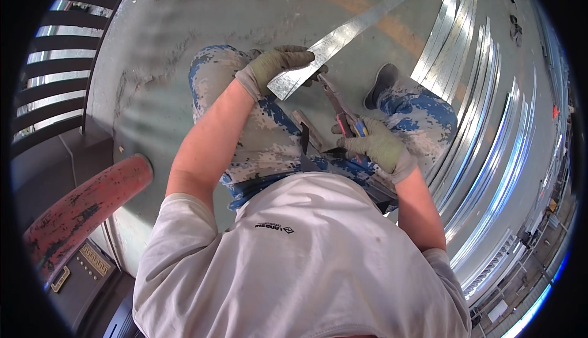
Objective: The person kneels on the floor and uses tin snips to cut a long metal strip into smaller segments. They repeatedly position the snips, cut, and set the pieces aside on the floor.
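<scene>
My left hand (278, 68), in a grey-green work glove, grips a long galvanized metal strip (344, 38) close to its near end. From there the strip slants away to the upper right. My right hand (376, 144), gloved the same way, is closed around the handles of what look like tin snips (334, 96). Red, yellow and blue show on the handles, and the long grey head points up toward the strip's near end. The snips' tip lies beside the strip; whether they touch it I cannot tell. A dark strap (305, 139) hangs at my waist between my legs.
Several flat metal strips (450, 38) lie at the upper right, with long shiny profiles (490, 148) along my right. On the left stand a dark slatted rail (61, 62) and a worn red pipe-like post (101, 200). My dark shoe (383, 84) rests on the floor.
</scene>
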Available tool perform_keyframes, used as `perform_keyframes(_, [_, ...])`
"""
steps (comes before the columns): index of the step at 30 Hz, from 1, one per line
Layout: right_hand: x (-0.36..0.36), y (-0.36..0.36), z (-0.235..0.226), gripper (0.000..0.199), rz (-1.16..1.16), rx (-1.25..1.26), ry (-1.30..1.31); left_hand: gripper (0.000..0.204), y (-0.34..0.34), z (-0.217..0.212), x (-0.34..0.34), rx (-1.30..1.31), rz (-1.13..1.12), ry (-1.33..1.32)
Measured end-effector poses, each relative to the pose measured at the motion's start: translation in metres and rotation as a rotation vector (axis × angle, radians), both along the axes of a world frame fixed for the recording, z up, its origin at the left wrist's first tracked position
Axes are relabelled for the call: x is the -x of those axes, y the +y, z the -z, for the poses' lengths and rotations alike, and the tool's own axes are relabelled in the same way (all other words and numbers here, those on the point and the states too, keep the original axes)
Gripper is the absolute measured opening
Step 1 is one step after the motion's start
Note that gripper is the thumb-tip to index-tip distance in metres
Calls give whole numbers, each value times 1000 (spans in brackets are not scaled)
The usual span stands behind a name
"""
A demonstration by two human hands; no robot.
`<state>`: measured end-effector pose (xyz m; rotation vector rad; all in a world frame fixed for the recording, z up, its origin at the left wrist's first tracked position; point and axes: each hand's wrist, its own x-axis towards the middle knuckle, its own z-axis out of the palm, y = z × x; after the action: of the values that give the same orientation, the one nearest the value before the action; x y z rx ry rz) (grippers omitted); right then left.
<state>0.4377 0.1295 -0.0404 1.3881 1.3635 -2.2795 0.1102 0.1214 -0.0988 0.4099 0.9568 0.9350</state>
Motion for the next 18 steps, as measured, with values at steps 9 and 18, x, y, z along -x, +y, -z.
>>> perform_keyframes(9, [6, 8, 26, 33, -73, -71, 118, 45, 0, -2, 1, -1, 26, 46])
perform_keyframes(18, [11, 20, 20, 38, -77, -10, 90, 44, 1, 7, 2, -2, 25, 57])
